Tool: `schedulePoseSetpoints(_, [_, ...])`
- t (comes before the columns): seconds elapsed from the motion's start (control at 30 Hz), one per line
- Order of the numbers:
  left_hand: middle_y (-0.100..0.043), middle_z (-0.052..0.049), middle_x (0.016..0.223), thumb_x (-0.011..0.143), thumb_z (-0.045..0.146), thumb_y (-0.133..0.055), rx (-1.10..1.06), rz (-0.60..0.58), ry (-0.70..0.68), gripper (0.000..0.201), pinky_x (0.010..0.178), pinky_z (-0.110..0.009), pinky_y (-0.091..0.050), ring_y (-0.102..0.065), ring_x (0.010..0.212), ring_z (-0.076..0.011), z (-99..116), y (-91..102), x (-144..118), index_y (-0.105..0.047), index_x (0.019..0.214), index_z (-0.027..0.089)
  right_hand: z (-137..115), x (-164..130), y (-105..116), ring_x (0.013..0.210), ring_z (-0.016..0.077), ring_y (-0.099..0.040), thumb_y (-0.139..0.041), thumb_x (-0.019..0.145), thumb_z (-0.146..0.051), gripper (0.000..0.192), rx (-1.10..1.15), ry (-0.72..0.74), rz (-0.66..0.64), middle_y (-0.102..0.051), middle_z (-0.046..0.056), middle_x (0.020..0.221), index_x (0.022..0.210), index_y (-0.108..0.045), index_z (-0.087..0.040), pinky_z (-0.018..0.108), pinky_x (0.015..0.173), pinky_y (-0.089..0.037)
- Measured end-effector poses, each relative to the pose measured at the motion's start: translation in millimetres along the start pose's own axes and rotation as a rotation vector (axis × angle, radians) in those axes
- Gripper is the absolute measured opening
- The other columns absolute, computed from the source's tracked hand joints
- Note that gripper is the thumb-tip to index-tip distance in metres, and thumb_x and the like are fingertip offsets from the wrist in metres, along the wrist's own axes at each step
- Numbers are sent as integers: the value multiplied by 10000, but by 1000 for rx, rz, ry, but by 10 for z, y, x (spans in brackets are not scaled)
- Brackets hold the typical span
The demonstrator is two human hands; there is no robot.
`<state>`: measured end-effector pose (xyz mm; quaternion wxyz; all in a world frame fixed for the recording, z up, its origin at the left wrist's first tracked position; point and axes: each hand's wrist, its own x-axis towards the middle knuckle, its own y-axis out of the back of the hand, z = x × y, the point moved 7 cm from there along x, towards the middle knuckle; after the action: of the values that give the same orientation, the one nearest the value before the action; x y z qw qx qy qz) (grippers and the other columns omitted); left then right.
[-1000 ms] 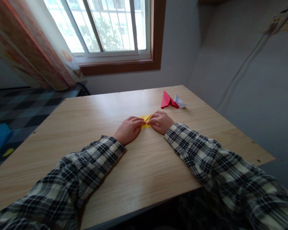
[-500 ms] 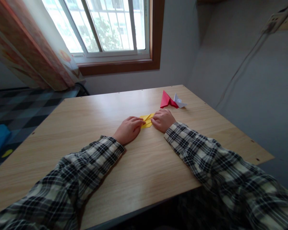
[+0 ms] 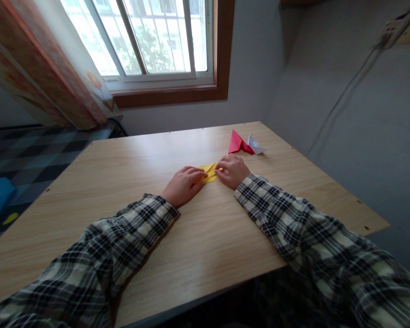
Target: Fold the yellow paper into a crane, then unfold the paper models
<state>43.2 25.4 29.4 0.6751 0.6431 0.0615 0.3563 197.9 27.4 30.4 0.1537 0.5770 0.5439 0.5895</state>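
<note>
1. Yellow folded paper (image 3: 210,173): flat on wood-grain tabletop (image 3: 205,246), between both hands, diagonal flap edge uppermost.
2. Left hand (image 3: 184,185): fingers close together over the paper's left end; pinching or merely pressing, cannot tell.
3. Right hand (image 3: 233,172): thumb and forefinger narrowly spaced at the right end; firmness of hold, cannot tell.
4. Likely risk: skewed crease, from slack left-hand pressure or a rightward tug.
5. Lesser risk: knocked red origami piece (image 3: 238,143) (white origami figure (image 3: 254,145) alongside), from over-reaching right knuckles.
</note>
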Motion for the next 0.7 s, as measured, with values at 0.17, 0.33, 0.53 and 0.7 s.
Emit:
schedulePoseSetpoints(0.17, [-711, -57, 1162, 952, 268, -511, 2, -1, -10, 250, 1008, -449, -486, -608, 1122, -228, 2, 2, -2, -682, 1132, 233, -138, -36, -117, 1071, 250, -572, -738, 807, -311, 216, 125, 199, -101, -700, 64, 1107, 1011, -740, -243, 424, 973, -400])
schedulePoseSetpoints(0.33, [-715, -56, 1160, 942, 234, -509, 3, 10, -13, 259, 1003, -451, -494, -613, 1115, -230, -6, 1, -8, -686, 1131, 224, -117, -24, -189, 1056, 234, -614, -732, 823, -305, 255, 175, 200, -177, -708, 77, 1110, 1065, -730, -227, 409, 954, -445])
schedulePoseSetpoints(0.53, [-727, -64, 1148, 961, 248, -491, 0, 34, 6, 258, 997, -441, -507, -621, 1097, -227, -23, 3, -14, -696, 1109, 203, -119, -6, -160, 1016, 221, -627, -692, 843, -249, 210, 129, 182, -190, -715, 71, 1089, 1048, -729, -225, 385, 917, -463])
schedulePoseSetpoints(0.7, [-730, -71, 1148, 980, 257, -455, -8, 29, 11, 281, 994, -447, -513, -624, 1096, -229, -8, 14, -8, -697, 1111, 198, -141, -9, -146, 1002, 223, -628, -687, 849, -266, 193, 87, 188, -195, -721, 70, 1087, 1032, -732, -220, 374, 897, -465])
